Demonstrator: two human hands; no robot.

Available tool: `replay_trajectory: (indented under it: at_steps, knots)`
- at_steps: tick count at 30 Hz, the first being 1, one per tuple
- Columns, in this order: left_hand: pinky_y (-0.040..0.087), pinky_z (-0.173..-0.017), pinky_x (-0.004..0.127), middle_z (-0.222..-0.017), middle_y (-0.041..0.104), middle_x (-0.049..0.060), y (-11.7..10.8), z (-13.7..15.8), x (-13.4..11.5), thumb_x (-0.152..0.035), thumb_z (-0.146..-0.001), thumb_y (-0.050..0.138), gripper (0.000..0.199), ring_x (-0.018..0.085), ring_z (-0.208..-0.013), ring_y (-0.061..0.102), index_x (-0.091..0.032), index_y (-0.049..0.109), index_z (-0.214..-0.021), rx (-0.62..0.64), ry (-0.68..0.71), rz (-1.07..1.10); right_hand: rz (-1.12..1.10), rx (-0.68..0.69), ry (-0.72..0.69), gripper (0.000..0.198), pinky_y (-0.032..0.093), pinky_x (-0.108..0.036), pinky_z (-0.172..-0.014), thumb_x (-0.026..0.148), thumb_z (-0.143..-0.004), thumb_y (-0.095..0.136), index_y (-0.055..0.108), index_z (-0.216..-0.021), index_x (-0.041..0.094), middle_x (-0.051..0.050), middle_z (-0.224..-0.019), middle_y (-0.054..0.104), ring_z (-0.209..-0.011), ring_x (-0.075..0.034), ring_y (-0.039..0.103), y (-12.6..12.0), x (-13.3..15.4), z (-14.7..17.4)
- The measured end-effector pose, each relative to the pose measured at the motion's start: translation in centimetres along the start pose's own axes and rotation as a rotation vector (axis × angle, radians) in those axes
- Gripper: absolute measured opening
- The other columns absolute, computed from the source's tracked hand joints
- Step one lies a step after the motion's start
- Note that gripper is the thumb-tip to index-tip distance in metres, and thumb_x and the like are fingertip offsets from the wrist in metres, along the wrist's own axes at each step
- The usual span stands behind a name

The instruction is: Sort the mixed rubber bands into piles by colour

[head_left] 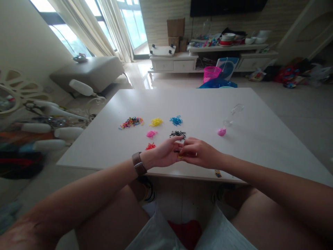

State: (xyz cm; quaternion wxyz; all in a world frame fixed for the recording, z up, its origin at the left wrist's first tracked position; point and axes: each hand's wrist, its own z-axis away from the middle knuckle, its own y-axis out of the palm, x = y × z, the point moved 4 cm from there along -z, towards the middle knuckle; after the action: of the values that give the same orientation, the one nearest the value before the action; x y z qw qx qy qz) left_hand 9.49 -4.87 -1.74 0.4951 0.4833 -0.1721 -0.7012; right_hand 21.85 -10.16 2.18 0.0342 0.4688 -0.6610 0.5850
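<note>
My left hand (166, 152), a brown-strapped watch (139, 163) on its wrist, is turned palm inward with curled fingers. Its fingers meet those of my right hand (199, 152), which is closed in a pinch. Small black and yellow bands (180, 157) show between the fingertips; the fingers partly hide them. Just beyond lies a pile of black rubber bands (178, 134). Other piles around it are red bands (150, 146), pink bands (151, 134), yellow bands (156, 122), blue bands (176, 120) and mixed-colour bands (132, 122).
The white table (205, 104) carries a pink object (221, 132) beside a clear plastic piece (237, 108) on the right. A small yellow figure (218, 173) lies by the near edge, under my right forearm. Past the table stands a pink basket (211, 73).
</note>
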Motion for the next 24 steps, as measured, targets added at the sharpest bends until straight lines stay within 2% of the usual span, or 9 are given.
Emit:
replay_trajectory:
  at_steps: [6,9,12,16,18,20,24]
  knots:
    - [0.051,-0.08,0.031,-0.079,0.066,0.011,0.2,-0.3,0.3,-0.042,-0.093,0.056,0.036,0.019,-0.079,0.063,-0.009,0.066,-0.081,0.04,-0.009,-0.004,-0.014,0.05,-0.004,0.01,0.048,-0.03,-0.076,0.01,-0.085,0.066,0.072,-0.085,0.018,-0.006,-0.089,0.064,-0.086,-0.018,0.058,0.6,0.4,0.2]
    - [0.052,-0.081,0.03,-0.084,0.068,0.011,-0.4,-0.4,0.2,-0.031,-0.093,0.056,0.025,0.018,-0.08,0.064,-0.009,0.067,-0.086,0.014,0.01,0.013,-0.017,0.023,-0.017,0.013,0.048,-0.031,-0.078,0.007,-0.083,0.064,0.071,-0.083,0.019,-0.007,-0.093,0.066,-0.089,-0.019,0.058,0.4,0.5,0.2]
    - [0.052,-0.084,0.028,-0.088,0.069,0.012,-0.8,-0.4,0.1,-0.015,-0.09,0.054,0.015,0.016,-0.082,0.066,-0.007,0.067,-0.091,0.011,0.017,0.026,-0.001,-0.034,0.002,0.013,0.046,-0.029,-0.072,0.006,-0.083,0.062,0.069,-0.083,0.018,-0.006,-0.088,0.065,-0.084,-0.018,0.057,-0.1,0.3,0.2]
    - [0.049,-0.095,0.029,-0.093,0.07,0.012,-0.6,-0.1,-0.5,-0.003,-0.085,0.052,0.02,0.016,-0.09,0.067,-0.005,0.067,-0.097,0.071,0.073,0.052,0.029,-0.119,0.031,0.013,0.044,-0.027,-0.068,0.008,-0.085,0.06,0.067,-0.083,0.018,-0.004,-0.081,0.061,-0.079,-0.017,0.055,-0.9,0.2,0.2]
    - [0.047,-0.101,0.032,-0.097,0.07,0.012,-0.2,0.1,-0.7,-0.008,-0.085,0.054,0.021,0.018,-0.096,0.067,-0.006,0.067,-0.101,0.103,0.087,0.077,0.037,-0.145,0.043,0.013,0.044,-0.027,-0.068,0.008,-0.085,0.059,0.068,-0.087,0.018,-0.004,-0.081,0.062,-0.077,-0.017,0.056,-1.3,0.3,0.3]
    - [0.045,-0.103,0.035,-0.101,0.07,0.014,0.3,0.5,-0.9,-0.023,-0.089,0.056,0.024,0.021,-0.101,0.065,-0.006,0.067,-0.103,0.13,0.085,0.11,0.045,-0.156,0.036,0.016,0.045,-0.028,-0.069,0.008,-0.086,0.059,0.068,-0.093,0.018,-0.004,-0.082,0.063,-0.077,-0.017,0.056,-1.6,0.3,0.3]
    - [0.043,-0.102,0.037,-0.106,0.069,0.017,1.3,1.2,-1.2,-0.047,-0.092,0.051,0.048,0.024,-0.103,0.063,-0.006,0.065,-0.111,0.192,0.088,0.138,0.071,-0.156,-0.083,0.024,0.049,-0.031,-0.075,0.01,-0.09,0.056,0.07,-0.108,0.019,-0.007,-0.089,0.066,-0.084,-0.018,0.058,-1.9,0.9,0.4]
